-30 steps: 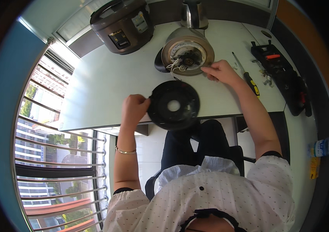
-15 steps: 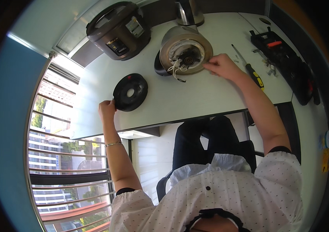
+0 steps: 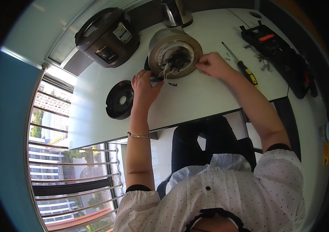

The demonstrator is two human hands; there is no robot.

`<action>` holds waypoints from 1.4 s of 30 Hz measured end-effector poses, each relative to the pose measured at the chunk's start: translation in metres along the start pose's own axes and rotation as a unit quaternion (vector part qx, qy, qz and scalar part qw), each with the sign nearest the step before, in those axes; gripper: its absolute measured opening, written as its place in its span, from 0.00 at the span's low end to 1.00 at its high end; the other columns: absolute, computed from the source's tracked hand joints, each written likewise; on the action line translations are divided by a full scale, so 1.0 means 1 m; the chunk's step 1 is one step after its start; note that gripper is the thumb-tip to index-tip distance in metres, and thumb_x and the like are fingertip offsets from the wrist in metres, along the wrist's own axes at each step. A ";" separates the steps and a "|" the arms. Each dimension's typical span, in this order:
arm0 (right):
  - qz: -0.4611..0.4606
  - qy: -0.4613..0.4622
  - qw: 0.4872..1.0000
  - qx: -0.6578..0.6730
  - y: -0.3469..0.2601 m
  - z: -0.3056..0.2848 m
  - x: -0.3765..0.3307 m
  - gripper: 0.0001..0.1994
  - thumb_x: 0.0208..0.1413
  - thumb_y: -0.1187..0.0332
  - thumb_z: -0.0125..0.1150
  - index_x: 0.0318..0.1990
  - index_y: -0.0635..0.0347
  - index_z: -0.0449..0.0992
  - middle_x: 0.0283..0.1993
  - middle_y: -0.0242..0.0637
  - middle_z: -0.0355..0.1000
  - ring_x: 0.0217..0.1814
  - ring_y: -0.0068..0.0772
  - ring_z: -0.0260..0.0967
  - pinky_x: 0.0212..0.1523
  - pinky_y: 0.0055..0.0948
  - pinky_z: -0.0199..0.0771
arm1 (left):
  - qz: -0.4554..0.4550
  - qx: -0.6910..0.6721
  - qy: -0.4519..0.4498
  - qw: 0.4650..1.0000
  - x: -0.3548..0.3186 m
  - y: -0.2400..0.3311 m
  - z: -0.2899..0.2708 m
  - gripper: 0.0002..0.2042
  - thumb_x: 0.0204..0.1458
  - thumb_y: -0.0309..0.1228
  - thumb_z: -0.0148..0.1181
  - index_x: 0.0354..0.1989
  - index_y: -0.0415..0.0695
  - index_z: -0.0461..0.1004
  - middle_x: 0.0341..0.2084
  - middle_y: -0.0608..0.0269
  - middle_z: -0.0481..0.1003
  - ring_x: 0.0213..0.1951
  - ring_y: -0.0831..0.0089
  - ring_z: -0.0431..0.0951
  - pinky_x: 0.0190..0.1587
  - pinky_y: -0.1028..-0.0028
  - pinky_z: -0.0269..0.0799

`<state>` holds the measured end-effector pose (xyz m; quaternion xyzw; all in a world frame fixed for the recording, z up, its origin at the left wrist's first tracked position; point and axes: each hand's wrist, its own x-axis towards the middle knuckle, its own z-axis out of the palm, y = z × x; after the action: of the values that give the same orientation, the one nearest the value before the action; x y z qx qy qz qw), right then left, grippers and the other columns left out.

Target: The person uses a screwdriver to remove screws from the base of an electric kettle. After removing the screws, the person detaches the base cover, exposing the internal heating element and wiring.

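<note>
White table [image 3: 195, 104] by barred window [image 3: 75, 162], hands apart, left hand [image 3: 144, 88], right hand [image 3: 212, 65] seemingly gripping upturned kettle [image 3: 175, 53].

White blouse [image 3: 226, 193], small black dots, short black-trimmed sleeves; thin bracelet [image 3: 138, 135] on left wrist; dark trousers [image 3: 207, 143].

- A small repair workshop by a barred window [image 3: 72, 170].
- White tabletop [image 3: 211, 96] with opened kettle [image 3: 175, 53], rice cooker [image 3: 106, 36], screwdriver [image 3: 239, 63], black tool case [image 3: 280, 50].
</note>
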<state>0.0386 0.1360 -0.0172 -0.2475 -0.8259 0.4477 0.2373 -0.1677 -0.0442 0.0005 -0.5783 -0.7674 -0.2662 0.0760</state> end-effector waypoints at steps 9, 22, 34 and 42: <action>-0.104 0.233 0.967 -0.022 -0.013 0.001 -0.006 0.09 0.47 0.69 0.62 0.32 0.66 0.78 0.25 0.38 0.74 0.25 0.26 0.70 0.29 0.25 0.70 | -0.019 -0.084 -0.055 0.995 0.016 0.011 -0.004 0.18 0.33 0.38 0.69 0.29 0.38 0.76 0.26 0.54 0.75 0.34 0.57 0.74 0.52 0.60 0.60; -0.026 0.237 0.969 -0.059 -0.045 0.011 0.018 0.10 0.45 0.65 0.60 0.30 0.64 0.79 0.26 0.45 0.75 0.29 0.44 0.73 0.34 0.35 0.72 | -0.020 -0.113 -0.028 0.993 0.019 0.006 0.007 0.18 0.31 0.37 0.69 0.28 0.36 0.75 0.27 0.51 0.74 0.32 0.56 0.73 0.37 0.65 0.70; 0.008 0.232 0.968 0.096 -0.041 0.017 0.016 0.09 0.47 0.69 0.62 0.30 0.68 0.78 0.22 0.41 0.74 0.22 0.28 0.70 0.26 0.25 0.68 | 0.036 -0.131 0.015 0.991 0.015 0.008 0.007 0.13 0.31 0.31 0.66 0.23 0.35 0.72 0.24 0.52 0.72 0.32 0.54 0.70 0.35 0.63 0.68; -0.058 0.292 0.955 -0.008 -0.042 0.023 0.016 0.08 0.46 0.70 0.62 0.28 0.67 0.78 0.22 0.44 0.74 0.22 0.34 0.71 0.28 0.27 0.70 | 0.068 -0.127 0.012 0.989 0.014 0.002 0.008 0.12 0.31 0.29 0.65 0.23 0.34 0.72 0.24 0.51 0.71 0.33 0.53 0.69 0.37 0.62 0.67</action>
<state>0.0040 0.1116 0.0103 -0.3207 -0.7371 0.3352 0.4913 -0.1689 -0.0278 0.0002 -0.6307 -0.6853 -0.3629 0.0294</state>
